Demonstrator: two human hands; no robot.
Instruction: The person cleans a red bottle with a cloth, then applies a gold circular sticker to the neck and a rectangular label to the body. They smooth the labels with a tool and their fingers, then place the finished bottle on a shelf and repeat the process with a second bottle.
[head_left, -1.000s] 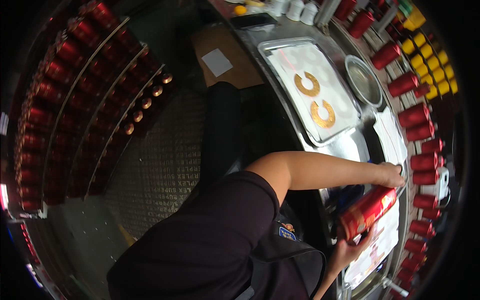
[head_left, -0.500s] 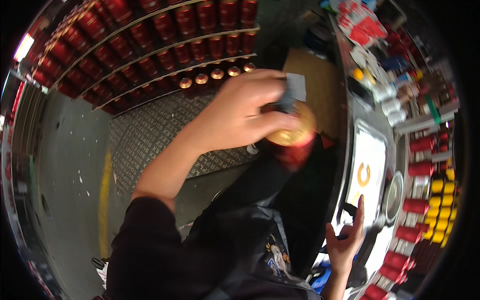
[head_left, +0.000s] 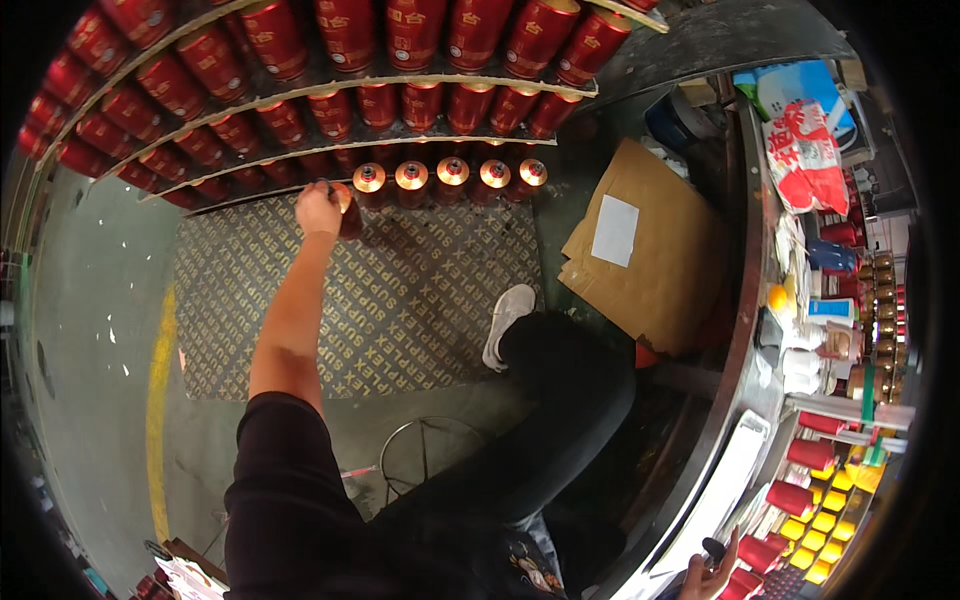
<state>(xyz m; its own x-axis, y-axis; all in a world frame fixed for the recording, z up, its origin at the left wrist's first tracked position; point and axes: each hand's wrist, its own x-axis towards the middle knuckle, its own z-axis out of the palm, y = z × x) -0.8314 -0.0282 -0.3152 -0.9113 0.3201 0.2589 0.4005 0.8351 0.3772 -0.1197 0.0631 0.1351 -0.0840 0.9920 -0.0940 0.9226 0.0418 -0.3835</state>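
My left hand [head_left: 318, 212] is stretched far out, closed round the neck of a red bottle [head_left: 350, 217] with a gold shoulder, partly hidden by the fingers. That bottle stands at the left end of a row of similar red bottles [head_left: 411, 185] with gold shoulders and dark necks, on a patterned board [head_left: 420, 270] on the floor. Low at the right, beside the workbench [head_left: 735, 430], my right hand [head_left: 708, 578] shows only in part, its fingers apart. A small black piece [head_left: 713, 548] lies against or near those fingers; which, I cannot tell.
Tiered shelves [head_left: 400, 83] full of red bottles rise beyond the row. A cardboard sheet [head_left: 650, 290] with white paper leans by the bench. A wire-ring stool [head_left: 425, 445] stands near my leg. Red-and-white bags [head_left: 805, 165] and yellow cups [head_left: 825, 521] sit at the right.
My left hand has carried the red bottle away from near my body, leftward and out to the end of the row. The view has turned left, and my right hand sits lower in it.
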